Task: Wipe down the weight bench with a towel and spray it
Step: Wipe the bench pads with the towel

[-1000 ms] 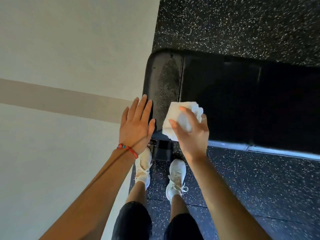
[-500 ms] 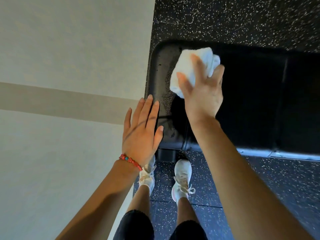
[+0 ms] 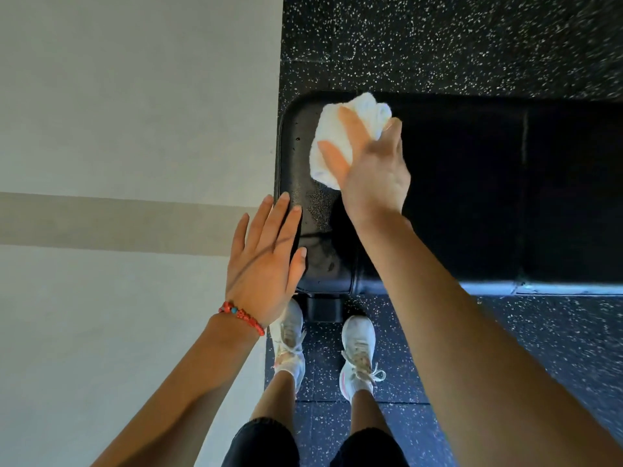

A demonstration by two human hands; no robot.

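Two hands are at work on the weight bench (image 3: pixel 472 197): my right hand (image 3: pixel 374 170) presses the bunched white towel (image 3: pixel 350 123) flat against the pad near its far corner by the wall, fingers spread over the cloth, while my left hand (image 3: pixel 266 261) lies open with straight fingers at the pad's end edge. Wet speckles seem to remain on the pad between my hands, though glare makes that hard to judge; if I sweep too wide the towel could slide off the rounded corner, or my stroke may miss that damp patch.
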